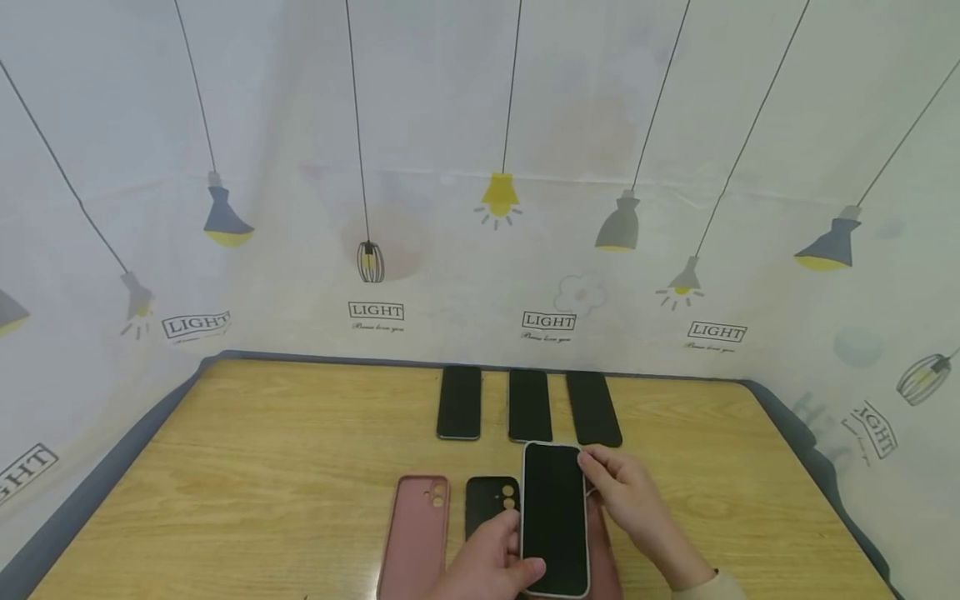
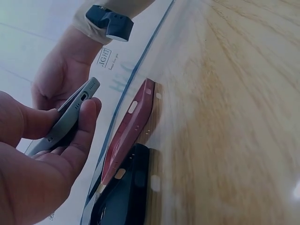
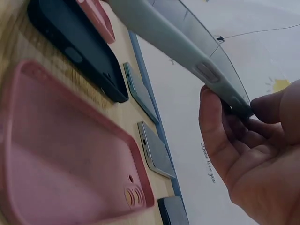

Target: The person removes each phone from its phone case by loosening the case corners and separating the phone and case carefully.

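A black-screened smartphone (image 1: 556, 517) in a pale grey-green phone case (image 3: 187, 56) is held up over the table's front part, screen facing up. My left hand (image 1: 491, 554) grips its lower end, thumb over the screen's corner and fingers beneath, as the left wrist view shows at the charging-port edge (image 2: 83, 96). The upper right corner is pinched between thumb and fingers of my right hand (image 1: 626, 492). Below lie a black phone case (image 1: 486, 498) and a pink phone case (image 1: 602, 554), partly hidden by the phone and hands.
Another pink phone case (image 1: 415, 533) lies open side up at the left. Along the back edge of the wooden table (image 1: 285, 467) three dark phones lie in a row: a left one (image 1: 459, 403), a middle one (image 1: 529, 406) and a right one (image 1: 594, 408). A printed curtain (image 1: 450, 100) surrounds the table.
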A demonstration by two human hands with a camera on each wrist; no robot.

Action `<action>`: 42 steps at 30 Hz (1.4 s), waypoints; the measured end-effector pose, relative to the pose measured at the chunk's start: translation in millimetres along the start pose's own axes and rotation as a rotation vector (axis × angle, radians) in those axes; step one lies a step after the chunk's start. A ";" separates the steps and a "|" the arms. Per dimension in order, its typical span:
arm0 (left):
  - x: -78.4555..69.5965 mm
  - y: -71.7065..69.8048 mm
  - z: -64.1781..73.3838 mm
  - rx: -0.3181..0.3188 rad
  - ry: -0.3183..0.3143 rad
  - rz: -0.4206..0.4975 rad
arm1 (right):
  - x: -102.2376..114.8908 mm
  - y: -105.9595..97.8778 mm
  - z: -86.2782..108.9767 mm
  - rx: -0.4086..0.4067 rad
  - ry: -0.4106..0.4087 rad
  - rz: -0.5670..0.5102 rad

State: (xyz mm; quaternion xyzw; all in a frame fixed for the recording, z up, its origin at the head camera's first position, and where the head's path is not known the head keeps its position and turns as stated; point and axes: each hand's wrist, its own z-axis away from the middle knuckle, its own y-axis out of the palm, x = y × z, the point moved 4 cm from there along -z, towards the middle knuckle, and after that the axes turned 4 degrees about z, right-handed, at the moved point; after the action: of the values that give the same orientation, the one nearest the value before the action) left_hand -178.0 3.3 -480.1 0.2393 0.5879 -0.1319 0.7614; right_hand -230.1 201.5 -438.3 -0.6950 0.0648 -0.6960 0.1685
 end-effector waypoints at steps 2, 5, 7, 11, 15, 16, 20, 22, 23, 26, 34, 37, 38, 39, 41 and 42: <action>0.8 -0.7 0.2 -0.009 -0.007 -0.022 | 0.3 -1.7 -0.8 0.040 -0.033 0.010; 1.9 -1.7 0.7 -0.018 -0.026 -0.038 | 0.7 -3.1 -2.0 0.109 -0.071 0.009; 2.2 -2.2 1.1 -0.016 -0.030 -0.051 | 0.8 -3.9 -2.4 0.147 -0.092 0.012; 2.3 -2.0 1.8 0.003 -0.009 -0.064 | 0.3 -4.7 -2.9 0.193 -0.127 0.076; 3.2 -0.6 2.5 0.016 0.017 -0.066 | -1.4 -4.0 -3.2 0.214 -0.143 0.172; 3.6 -0.2 2.6 0.016 0.018 -0.068 | -2.0 -3.7 -3.2 0.218 -0.144 0.191; 5.9 1.1 2.0 0.011 0.006 -0.081 | -4.0 -3.0 -2.8 0.211 -0.131 0.252; 7.0 2.1 1.7 0.011 -0.008 -0.085 | -4.6 -2.6 -2.0 0.202 -0.127 0.281; 7.6 2.5 1.3 0.011 -0.018 -0.083 | -4.8 -2.5 -1.6 0.192 -0.124 0.297; 7.8 4.2 0.8 0.010 -0.039 -0.081 | -4.4 -1.7 -0.3 0.156 -0.124 0.344; 7.4 1.3 0.5 0.050 -0.051 -0.134 | -2.9 0.7 -1.7 0.112 -0.138 0.397; 6.2 0.0 1.2 0.055 -0.045 -0.148 | -4.6 0.3 -1.7 0.139 -0.114 0.357; 6.3 -0.2 1.1 0.049 -0.049 -0.144 | -5.1 0.1 -1.7 0.146 -0.108 0.344; 5.4 0.1 1.5 0.034 -0.047 -0.139 | -5.8 0.0 -1.7 0.155 -0.101 0.331; 4.4 0.6 1.4 0.007 -0.058 -0.144 | -6.8 -0.1 -1.6 0.167 -0.092 0.304; 4.5 0.5 1.0 -0.005 -0.068 -0.150 | -7.4 0.0 -1.7 0.168 -0.092 0.292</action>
State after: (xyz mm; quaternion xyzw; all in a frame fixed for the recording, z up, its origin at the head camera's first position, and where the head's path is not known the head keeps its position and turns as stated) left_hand -175.7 3.6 -484.1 0.1881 0.5783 -0.1953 0.7695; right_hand -231.9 203.6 -445.3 -0.6929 0.0990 -0.6344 0.3282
